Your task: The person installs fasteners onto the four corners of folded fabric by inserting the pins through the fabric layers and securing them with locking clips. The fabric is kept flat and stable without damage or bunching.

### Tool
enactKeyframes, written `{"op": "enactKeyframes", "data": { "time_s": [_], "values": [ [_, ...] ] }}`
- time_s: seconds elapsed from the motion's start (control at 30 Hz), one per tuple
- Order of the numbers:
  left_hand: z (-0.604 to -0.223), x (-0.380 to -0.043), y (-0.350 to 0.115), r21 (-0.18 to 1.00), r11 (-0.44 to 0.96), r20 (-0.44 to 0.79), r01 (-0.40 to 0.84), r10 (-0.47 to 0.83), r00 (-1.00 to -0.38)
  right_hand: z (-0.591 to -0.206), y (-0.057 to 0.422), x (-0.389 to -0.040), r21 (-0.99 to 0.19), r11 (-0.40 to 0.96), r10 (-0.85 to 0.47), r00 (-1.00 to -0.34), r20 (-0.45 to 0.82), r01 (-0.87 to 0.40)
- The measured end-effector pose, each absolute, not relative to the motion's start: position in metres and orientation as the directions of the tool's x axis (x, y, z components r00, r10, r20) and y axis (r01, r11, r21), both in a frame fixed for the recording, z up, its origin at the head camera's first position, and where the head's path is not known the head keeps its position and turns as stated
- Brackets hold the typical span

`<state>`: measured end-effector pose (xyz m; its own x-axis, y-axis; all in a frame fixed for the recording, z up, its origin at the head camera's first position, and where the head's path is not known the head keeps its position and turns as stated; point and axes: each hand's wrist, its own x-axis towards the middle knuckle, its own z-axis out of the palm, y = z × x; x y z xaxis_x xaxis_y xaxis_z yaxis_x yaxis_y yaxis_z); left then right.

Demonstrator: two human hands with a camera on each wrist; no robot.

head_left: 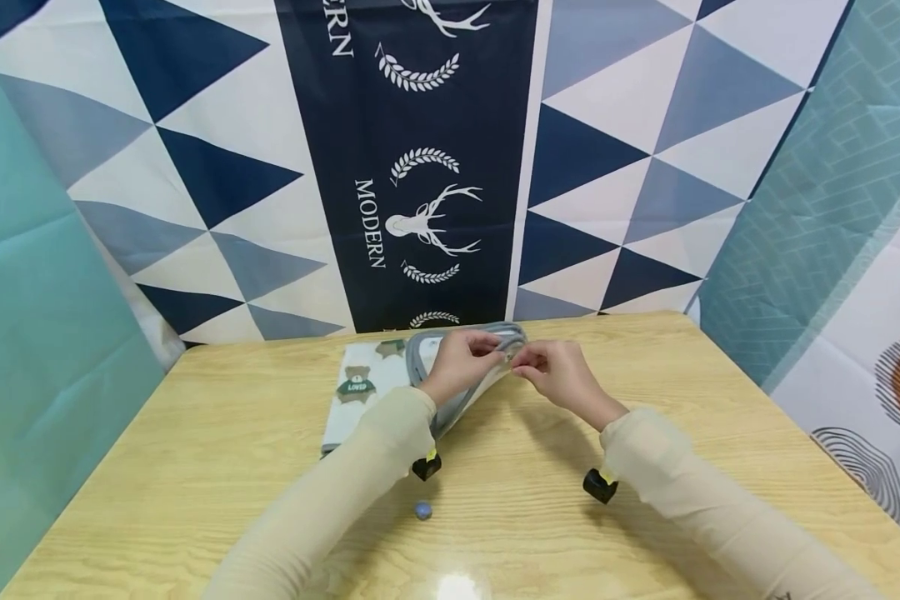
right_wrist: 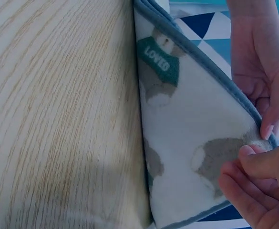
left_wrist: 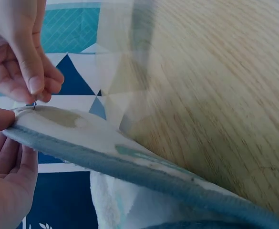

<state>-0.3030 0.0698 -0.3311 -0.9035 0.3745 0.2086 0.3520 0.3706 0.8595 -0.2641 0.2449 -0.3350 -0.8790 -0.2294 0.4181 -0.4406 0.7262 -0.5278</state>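
Observation:
A fleece blanket (head_left: 356, 383), white with brown bears in green tops and a grey-blue bound edge, lies folded near the back of the table. My left hand (head_left: 461, 362) grips its raised corner, thumb on one face and fingers beneath, as the left wrist view shows. My right hand (head_left: 558, 371) pinches a thin metal needle (left_wrist: 34, 104) between thumb and fingers, its lower end at the white cloth beside the binding. In the right wrist view, the lifted blanket (right_wrist: 191, 105) slants up from the tabletop, and my right fingertips (right_wrist: 246, 151) are close against it.
On the wooden table (head_left: 195, 467), a small round blue thing (head_left: 423, 510) lies nearer to me. Black wrist cameras (head_left: 426, 465) hang under both sleeves. A patterned cloth (head_left: 420, 167) rises behind the table's back edge, with a teal cloth (head_left: 45, 292) at the left.

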Motion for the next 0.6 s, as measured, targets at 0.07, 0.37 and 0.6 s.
{"op": "enactKeyframes", "data": {
  "time_s": [0.07,0.37,0.6],
  "values": [
    [-0.329,-0.302,0.071,0.845,0.372,0.229,0.384,0.396,-0.889,-0.334,0.244,-0.265,-0.532,0.722,-0.216,-0.874,0.435,-0.443],
    [-0.325,-0.302,0.072,0.839,0.381,0.224,0.389,0.410,-0.884,-0.334,0.245,-0.268,-0.517,0.738,-0.127,-0.842,0.524,-0.433],
    [-0.325,-0.299,0.076,0.824,0.363,0.244,0.434,0.464,-0.852,-0.338,0.252,-0.274,-0.423,0.755,-0.220,-0.801,0.557,-0.501]
  ]
}}
